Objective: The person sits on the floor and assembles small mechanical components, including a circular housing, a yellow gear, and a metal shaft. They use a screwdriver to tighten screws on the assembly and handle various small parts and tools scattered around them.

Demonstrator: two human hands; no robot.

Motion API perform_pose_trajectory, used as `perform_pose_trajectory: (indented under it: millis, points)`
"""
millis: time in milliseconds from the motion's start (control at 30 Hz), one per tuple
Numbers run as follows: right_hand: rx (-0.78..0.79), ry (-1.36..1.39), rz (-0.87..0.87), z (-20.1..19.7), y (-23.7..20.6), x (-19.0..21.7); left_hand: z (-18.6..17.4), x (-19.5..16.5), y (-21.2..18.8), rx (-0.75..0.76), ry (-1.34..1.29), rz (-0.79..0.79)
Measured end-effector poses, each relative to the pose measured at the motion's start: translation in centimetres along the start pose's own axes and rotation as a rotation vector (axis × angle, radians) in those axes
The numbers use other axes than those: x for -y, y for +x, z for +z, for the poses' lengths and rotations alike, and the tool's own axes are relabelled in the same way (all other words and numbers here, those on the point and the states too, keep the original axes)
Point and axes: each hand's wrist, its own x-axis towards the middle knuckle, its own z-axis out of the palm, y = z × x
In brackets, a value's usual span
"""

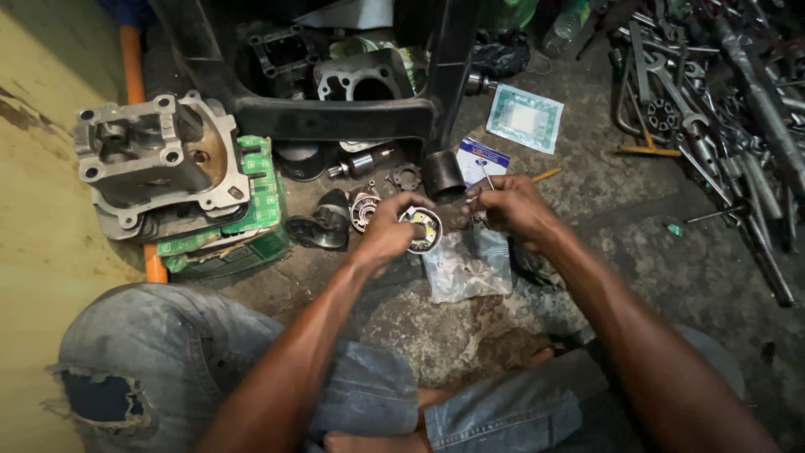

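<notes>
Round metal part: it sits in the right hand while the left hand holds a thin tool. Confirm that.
Not quite. The head view shows the round metal part in the left hand, while the right hand holds the thin tool.

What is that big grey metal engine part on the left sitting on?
The grey engine part sits on a second metal casting, and that rests on a stack of green boxes. An orange pipe runs behind and below. Whatever lies beneath the boxes is hidden.
</notes>
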Motion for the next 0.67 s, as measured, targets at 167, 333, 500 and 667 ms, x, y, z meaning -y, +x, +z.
perform_pose_trajectory:
  millis: [167, 333, 500, 667]
  points:
    - [0.036, -0.100, -0.045, 0.1, 0.2, -0.3, -0.3, -1.2, -0.7, -0.032, 0.107, 0.084]
    - [0.020, -0.171, -0.002, 0.4, 0.5, -0.7, -0.4, -1.5, -0.7, -0.065, 0.070, 0.032]
    - [0.056, -0.099, -0.070, 0.2, 0.8, -0.9, -0.9, -0.9, -0.3, -0.082, -0.071, 0.020]
    - [0.034, -0.191, -0.049, 0.3, 0.8, -0.7, -1.2, 0.3, 0.4, -0.055, -0.095, 0.097]
